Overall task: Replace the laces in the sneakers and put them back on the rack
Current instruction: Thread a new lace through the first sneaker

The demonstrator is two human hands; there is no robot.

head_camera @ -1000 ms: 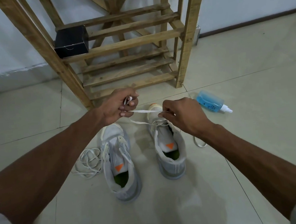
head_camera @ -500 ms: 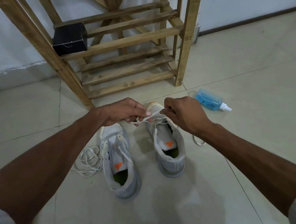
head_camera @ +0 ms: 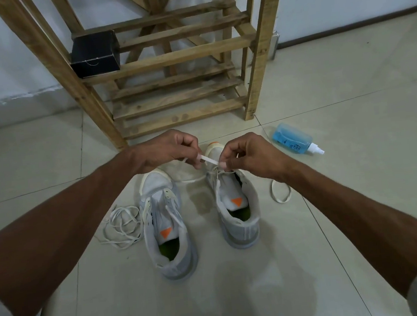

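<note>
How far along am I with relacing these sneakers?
Done: little; a loose lace lies on the floor. In hand: left hand and right hand pinch a white lace at the toe-end eyelets of one sneaker. Left: finish it, lace the other sneaker, which looks bare, then set both on the rack.

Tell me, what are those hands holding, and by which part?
The left hand and right hand each pinch the same white lace between fingertips, a short stretch apart, over the front of one sneaker.
</note>
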